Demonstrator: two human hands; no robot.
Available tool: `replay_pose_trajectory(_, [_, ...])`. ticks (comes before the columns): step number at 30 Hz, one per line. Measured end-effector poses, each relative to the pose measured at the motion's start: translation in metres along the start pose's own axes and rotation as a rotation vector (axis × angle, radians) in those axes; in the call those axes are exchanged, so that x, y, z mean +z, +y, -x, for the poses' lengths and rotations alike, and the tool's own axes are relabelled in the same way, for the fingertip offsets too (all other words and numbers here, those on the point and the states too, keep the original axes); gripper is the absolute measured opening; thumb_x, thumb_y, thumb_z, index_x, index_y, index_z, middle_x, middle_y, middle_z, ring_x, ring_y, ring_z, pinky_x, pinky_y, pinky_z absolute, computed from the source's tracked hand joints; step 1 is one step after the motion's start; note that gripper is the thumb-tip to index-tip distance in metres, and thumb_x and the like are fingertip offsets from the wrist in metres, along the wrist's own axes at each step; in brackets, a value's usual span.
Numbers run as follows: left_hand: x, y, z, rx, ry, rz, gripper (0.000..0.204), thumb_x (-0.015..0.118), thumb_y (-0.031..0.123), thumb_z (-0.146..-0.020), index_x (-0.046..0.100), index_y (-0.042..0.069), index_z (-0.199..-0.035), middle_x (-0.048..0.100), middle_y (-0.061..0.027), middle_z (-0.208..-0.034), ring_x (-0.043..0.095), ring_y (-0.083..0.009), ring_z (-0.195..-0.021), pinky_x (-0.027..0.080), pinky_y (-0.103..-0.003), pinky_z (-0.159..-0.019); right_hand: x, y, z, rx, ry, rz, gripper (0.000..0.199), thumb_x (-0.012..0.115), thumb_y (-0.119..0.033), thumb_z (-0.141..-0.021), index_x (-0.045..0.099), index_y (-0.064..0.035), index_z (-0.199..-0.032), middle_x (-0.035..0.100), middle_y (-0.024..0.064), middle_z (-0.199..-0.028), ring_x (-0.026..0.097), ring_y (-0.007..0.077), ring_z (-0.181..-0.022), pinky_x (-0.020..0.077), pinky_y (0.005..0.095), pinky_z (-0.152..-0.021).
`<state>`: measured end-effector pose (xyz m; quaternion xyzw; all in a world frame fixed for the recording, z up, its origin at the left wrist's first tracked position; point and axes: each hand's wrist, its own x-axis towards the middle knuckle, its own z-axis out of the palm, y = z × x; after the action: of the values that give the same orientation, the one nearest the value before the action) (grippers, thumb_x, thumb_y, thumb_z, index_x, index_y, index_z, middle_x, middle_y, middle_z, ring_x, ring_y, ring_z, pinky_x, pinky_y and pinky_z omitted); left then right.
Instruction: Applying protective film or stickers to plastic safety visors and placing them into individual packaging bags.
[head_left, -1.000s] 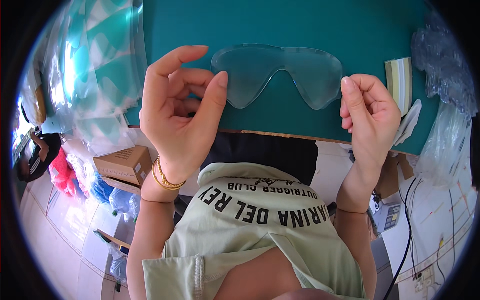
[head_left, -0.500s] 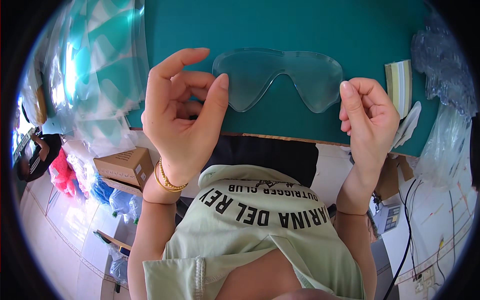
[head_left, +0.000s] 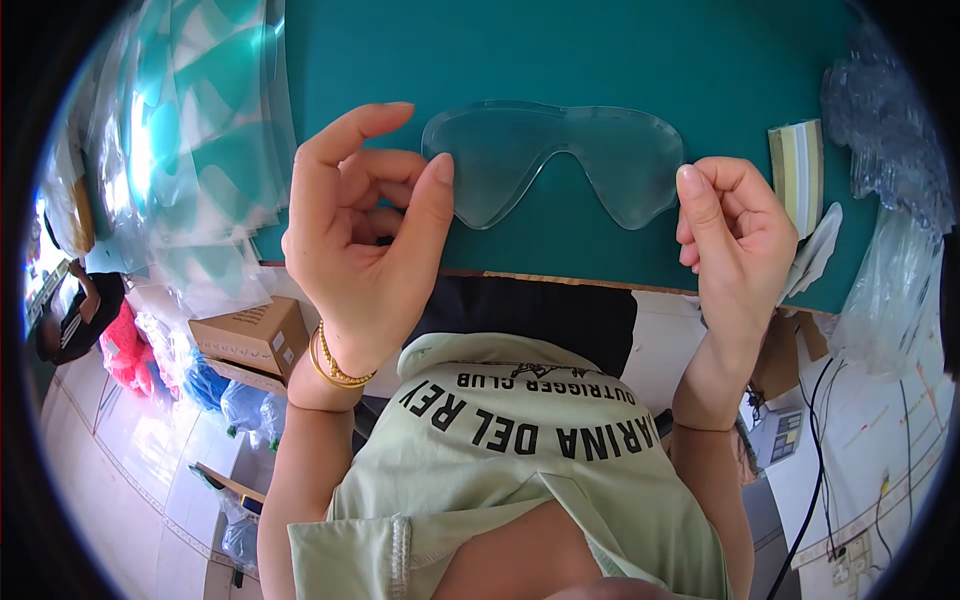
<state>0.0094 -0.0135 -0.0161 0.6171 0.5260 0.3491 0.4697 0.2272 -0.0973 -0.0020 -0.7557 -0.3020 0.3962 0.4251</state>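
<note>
Two hands up over the green mat (head_left: 560,50), both yours. Between them sits a clear goggle-shaped lens (head_left: 555,160), lying flat on the mat, its nose notch pointing toward you.

Your left hand (head_left: 360,240) has the thumb tip touching or just over the lens's left end; index finger raised and extended, other fingers curled into the palm. Fingers are not closed around the lens; whether the thumb actually presses it, you cannot tell from this view. Gold bangles (head_left: 335,365) on that wrist.

Your right hand (head_left: 735,235) is loosely curled, thumb tip at the lens's right edge, touching or just beside it. No clamped hold is visible there either.

Surroundings: a stack of clear plastic sheets (head_left: 200,130) on the mat's left side, well apart from the lens. A small pad of pale strips (head_left: 797,165) just right of your right hand. Crumpled clear bags (head_left: 890,200) at the far right. A cardboard box (head_left: 250,340) below the table edge, left.
</note>
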Motion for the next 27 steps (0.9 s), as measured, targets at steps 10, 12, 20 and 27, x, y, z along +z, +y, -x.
replay_pose_trajectory(10, [0.003,0.001,-0.001,0.015,-0.028,-0.012,0.036,0.071,-0.006,-0.088,0.057,0.0,-0.12,0.068,-0.0035,-0.079,0.059,-0.0021,-0.063,0.045,-0.015,-0.052,-0.001,-0.004,0.0,0.047,0.011,0.035,0.015,0.069,-0.017,-0.097,0.066,-0.0041,-0.091,0.055,-0.0037,-0.064,0.047,0.001,-0.054,0.0346,0.0162,-0.048])
replay_pose_trajectory(12, [0.004,0.003,-0.001,-0.009,-0.023,-0.006,0.036,0.071,-0.007,-0.088,0.057,0.0,-0.12,0.068,-0.0036,-0.08,0.058,-0.002,-0.064,0.045,-0.015,-0.053,-0.001,-0.005,0.001,0.044,0.011,0.04,0.014,0.069,-0.017,-0.097,0.066,-0.0041,-0.091,0.055,-0.0034,-0.065,0.047,0.0014,-0.054,0.0352,0.0164,-0.048])
replay_pose_trajectory(20, [0.003,0.001,0.001,-0.002,0.006,-0.053,0.037,0.07,-0.007,-0.088,0.057,0.0,-0.122,0.068,-0.0037,-0.079,0.056,-0.0015,-0.061,0.043,-0.014,-0.055,-0.064,0.021,-0.006,-0.172,0.476,0.288,0.019,0.07,-0.019,-0.096,0.066,-0.0009,-0.102,0.062,0.002,-0.08,0.054,0.0075,-0.068,0.0437,0.0209,-0.063])
replay_pose_trajectory(27, [0.002,-0.004,0.0,0.027,-0.015,-0.009,0.036,0.069,-0.006,-0.088,0.058,0.0,-0.122,0.067,-0.0031,-0.079,0.056,-0.0017,-0.062,0.043,-0.014,-0.053,-0.087,-0.019,-0.006,-0.032,0.391,0.96,0.052,0.083,-0.032,-0.08,0.067,-0.0015,-0.119,0.066,0.0122,-0.095,0.063,0.0214,-0.086,0.051,0.037,-0.078])
